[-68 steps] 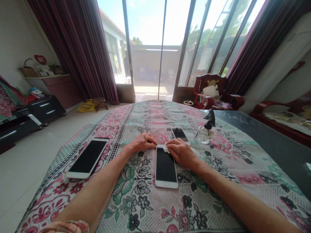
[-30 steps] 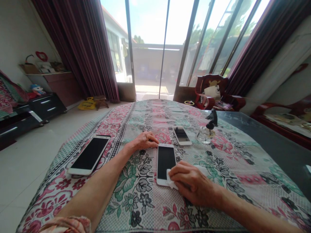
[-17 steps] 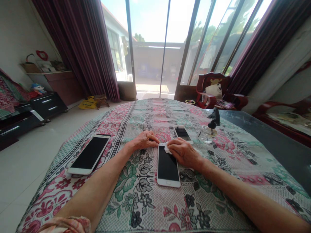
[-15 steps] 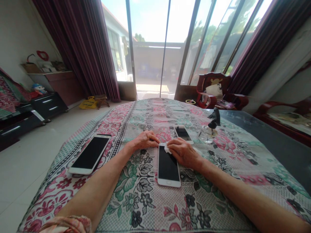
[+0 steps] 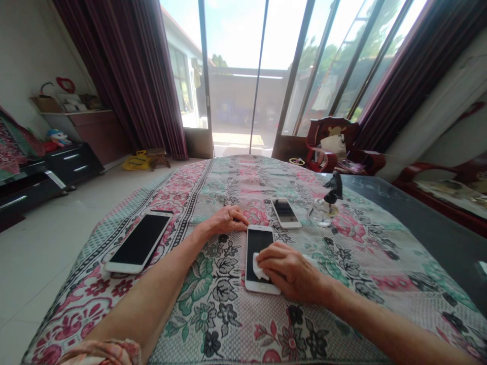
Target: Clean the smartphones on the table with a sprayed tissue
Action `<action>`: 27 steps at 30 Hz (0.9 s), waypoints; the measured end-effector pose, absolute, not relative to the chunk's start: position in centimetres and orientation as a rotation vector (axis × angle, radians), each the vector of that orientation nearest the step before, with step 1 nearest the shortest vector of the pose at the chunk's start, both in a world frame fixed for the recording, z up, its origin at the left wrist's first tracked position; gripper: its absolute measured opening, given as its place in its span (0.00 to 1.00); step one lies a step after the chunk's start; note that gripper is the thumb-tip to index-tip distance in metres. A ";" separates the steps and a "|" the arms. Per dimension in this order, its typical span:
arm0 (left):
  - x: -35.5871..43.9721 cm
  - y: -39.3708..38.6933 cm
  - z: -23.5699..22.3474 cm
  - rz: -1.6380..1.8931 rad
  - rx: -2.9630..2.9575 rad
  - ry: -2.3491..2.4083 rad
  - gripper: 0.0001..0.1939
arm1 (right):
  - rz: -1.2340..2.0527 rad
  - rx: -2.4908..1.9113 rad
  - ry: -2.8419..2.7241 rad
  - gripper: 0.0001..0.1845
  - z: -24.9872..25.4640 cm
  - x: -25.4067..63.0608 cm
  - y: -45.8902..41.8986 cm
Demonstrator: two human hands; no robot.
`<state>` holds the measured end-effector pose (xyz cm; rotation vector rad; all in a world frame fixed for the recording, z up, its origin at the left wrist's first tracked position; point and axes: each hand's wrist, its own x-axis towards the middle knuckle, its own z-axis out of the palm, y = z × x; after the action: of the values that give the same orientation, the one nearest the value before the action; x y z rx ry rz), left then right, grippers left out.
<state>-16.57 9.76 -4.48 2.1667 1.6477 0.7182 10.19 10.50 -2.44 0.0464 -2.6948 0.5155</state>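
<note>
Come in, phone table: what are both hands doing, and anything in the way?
Left hand at top-left corner of central white smartphone. Right hand holding white tissue over its screen, partly hiding it. Spray bottle stands apart, farther off.

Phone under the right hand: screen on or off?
Looks off: the phone screen is plain black where visible; tissue and right hand cover the rest.

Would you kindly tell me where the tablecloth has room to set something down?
Bare tablecloth lies beyond the small phone, and between the spray bottle and right forearm. The middle is crowded: left hand at the center phone, right hand holding tissue on it.
</note>
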 end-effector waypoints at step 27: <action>-16.7 9.9 -4.9 0.774 2.190 1.617 0.07 | 0.422 0.017 -2.652 0.11 -2.9 7.1 12.9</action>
<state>-16.70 9.88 -4.88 2.1902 1.6170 0.7744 7.11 12.92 -2.90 0.0174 -2.6520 0.4222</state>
